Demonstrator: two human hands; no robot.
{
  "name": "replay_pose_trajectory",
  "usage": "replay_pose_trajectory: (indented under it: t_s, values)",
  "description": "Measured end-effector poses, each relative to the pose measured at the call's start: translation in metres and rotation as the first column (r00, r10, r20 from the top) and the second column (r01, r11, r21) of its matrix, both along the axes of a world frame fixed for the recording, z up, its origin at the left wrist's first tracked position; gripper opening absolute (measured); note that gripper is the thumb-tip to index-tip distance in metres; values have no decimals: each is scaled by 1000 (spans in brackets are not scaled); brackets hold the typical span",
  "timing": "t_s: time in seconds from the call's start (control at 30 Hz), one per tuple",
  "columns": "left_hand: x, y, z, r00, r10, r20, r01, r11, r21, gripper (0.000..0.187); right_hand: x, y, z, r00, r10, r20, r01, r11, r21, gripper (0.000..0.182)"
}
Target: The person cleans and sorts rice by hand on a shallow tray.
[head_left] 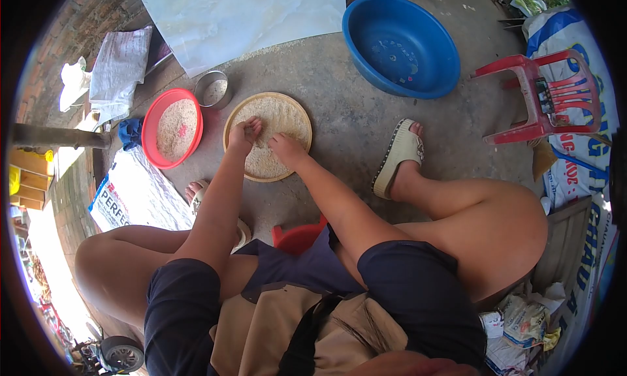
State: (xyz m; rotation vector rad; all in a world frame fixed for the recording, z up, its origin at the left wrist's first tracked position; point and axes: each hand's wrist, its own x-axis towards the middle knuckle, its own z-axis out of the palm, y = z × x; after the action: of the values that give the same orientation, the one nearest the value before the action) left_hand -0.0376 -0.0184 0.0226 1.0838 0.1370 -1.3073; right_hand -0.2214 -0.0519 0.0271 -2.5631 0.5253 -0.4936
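Observation:
A round woven tray (266, 179) lies on the concrete floor, spread with pale grains (271, 108) that look like rice. Over its left side, my left hand (243, 134) is turned partly palm up, with the fingers loosely bent and no object visible in them. My right hand (287, 150) reaches in from the lower right, fingertips bent down at the grains near the middle. Whatever the right fingers pinch is too small to make out. Just left of the tray stand a red basin (149, 141) holding more grain and a round metal tin (226, 100) with some grain inside.
A large blue basin (366, 69) sits at the back right, near a red plastic stool (539, 125). A pale sheet (241, 17) lies beyond the tray. Printed sacks (134, 193) are at the left and along the right edge. My sandalled feet flank the tray.

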Motion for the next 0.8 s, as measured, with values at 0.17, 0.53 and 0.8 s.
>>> replay_pose_trajectory:
  t_s: [0.17, 0.53, 0.8]
  values:
    - [-2, 0, 0, 999, 14, 35, -16, 999, 34, 27, -4, -8, -12, 997, -80, -7, 80, 995, 63, 9]
    - [-7, -10, -9, 996, -59, -63, 60, 998, 15, 25, 31, -18, 23, 840, -484, 245, 395, 856, 335, 6]
    - [-14, -18, -9, 982, -152, -110, 139, 984, -115, 23, 42, -7, 39, 904, -295, 310, 262, 954, 145, 26]
